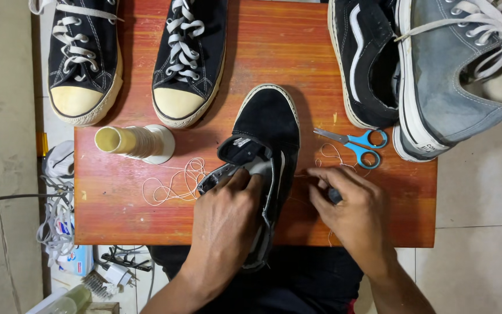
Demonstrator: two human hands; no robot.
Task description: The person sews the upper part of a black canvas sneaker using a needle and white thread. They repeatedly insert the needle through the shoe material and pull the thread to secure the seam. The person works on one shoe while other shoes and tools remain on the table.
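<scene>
The black shoe (pixel 268 157) lies in the middle of the red wooden surface (pixel 106 215), toe pointing far, heel hanging over the near edge. The left hand (pixel 228 221) rests on its open collar, fingers (pixel 240 179) pressed together and bearing down on the grey lining. The right hand (pixel 355 212), just right of the shoe, has its fingers curled around a small dark tool (pixel 334 195); pale thread (pixel 172 183) runs from there toward the shoe's side.

To do this step well, I judge the left hand should keep the collar pinned flat so the side wall stays taut, while the right draws the thread straight and snug, clear of the loose coil lying left of the shoe.

Counted from left to right: two black high-top sneakers (pixel 85 58) with cream toe caps at the far left, one spool (pixel 137 141) of pale thread lying on its side, the one shoe in hand, one pair of blue-handled scissors (pixel 355 142), one black shoe with a white stripe (pixel 367 58), and one grey shoe (pixel 454 75) at the far right.
</scene>
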